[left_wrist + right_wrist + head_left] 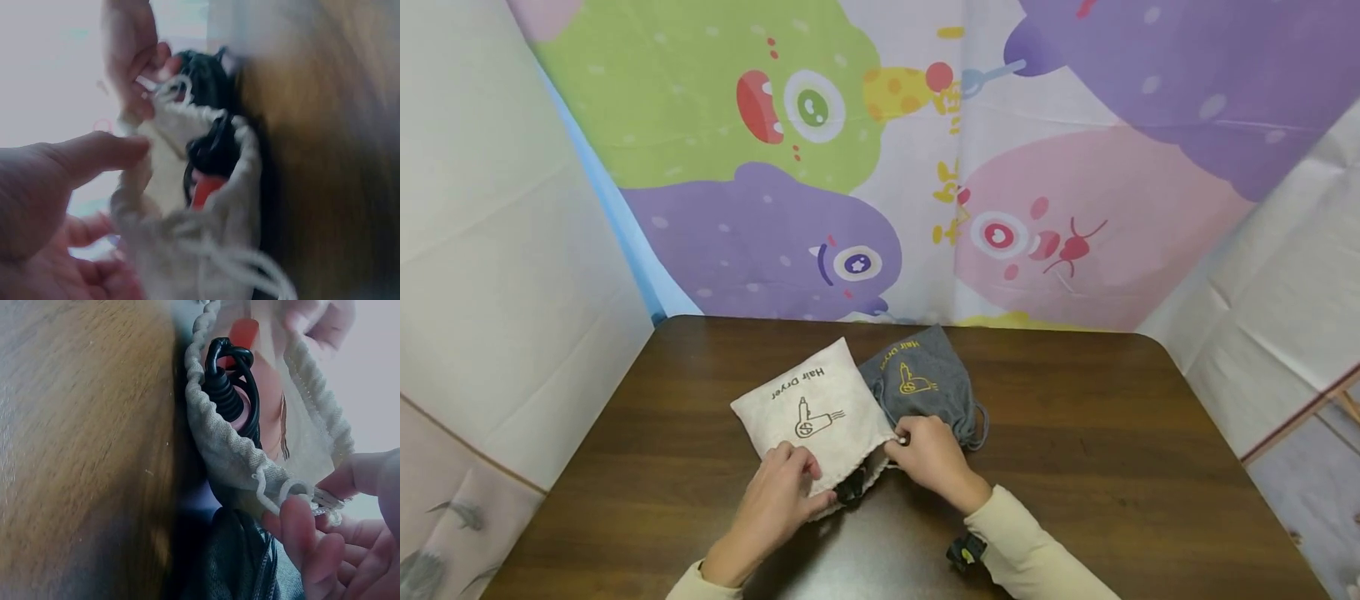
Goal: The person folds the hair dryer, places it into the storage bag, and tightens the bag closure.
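Note:
A cream drawstring bag (842,375) printed "Hair Dryer" lies on the table, its gathered mouth toward me and held apart. My left hand (775,492) grips the left part of the rim, thumb over the edge. At the mouth's right corner my right hand (932,454) pinches the rim by the white drawstring (297,487). Inside, the right wrist view shows a pink hair dryer (270,403) with a red part (244,332) and a looped black cord (226,394); the cloth hides the rest of it.
Behind and right of the cream bag lies a grey drawstring bag (943,375) with a yellow hair dryer print, partly covered by it. The brown wooden table (1112,450) meets a cartoon-printed curtain (917,167) at the back. White cloth walls (512,208) flank both sides.

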### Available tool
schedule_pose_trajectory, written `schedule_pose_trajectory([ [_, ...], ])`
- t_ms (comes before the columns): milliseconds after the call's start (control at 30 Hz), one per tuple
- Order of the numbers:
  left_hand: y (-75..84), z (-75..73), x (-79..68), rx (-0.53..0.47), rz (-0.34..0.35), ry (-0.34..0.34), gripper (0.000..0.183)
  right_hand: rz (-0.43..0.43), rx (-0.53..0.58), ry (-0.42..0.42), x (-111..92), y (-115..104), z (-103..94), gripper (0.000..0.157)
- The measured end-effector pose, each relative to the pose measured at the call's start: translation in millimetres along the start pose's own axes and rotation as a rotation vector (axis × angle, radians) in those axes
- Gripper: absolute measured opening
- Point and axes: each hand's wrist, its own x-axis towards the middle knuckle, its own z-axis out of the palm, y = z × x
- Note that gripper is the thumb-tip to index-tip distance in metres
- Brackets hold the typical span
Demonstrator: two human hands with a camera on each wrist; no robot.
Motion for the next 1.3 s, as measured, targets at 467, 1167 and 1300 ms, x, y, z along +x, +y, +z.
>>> schedule_pose_trajectory([
  [467, -20.0, -33.1, -14.7, 0.116, -0.283, -0.317, 0.052, 0.033, 0.078, -0.083, 3, -7, 0.6, 0.006],
  [1167, -26.7, -17.8, -8.7, -0.046, -0.311, -0.347, 0.023, 0.073, 0.019, -0.245, 5, -7, -5.0, 0.049],
  [1300, -28.2, -16.8, -6.0, -0.170, -0.328, -0.311, 0.014, 0.041, 0.047, -0.243, 5, -5, -7.1, 0.047],
])
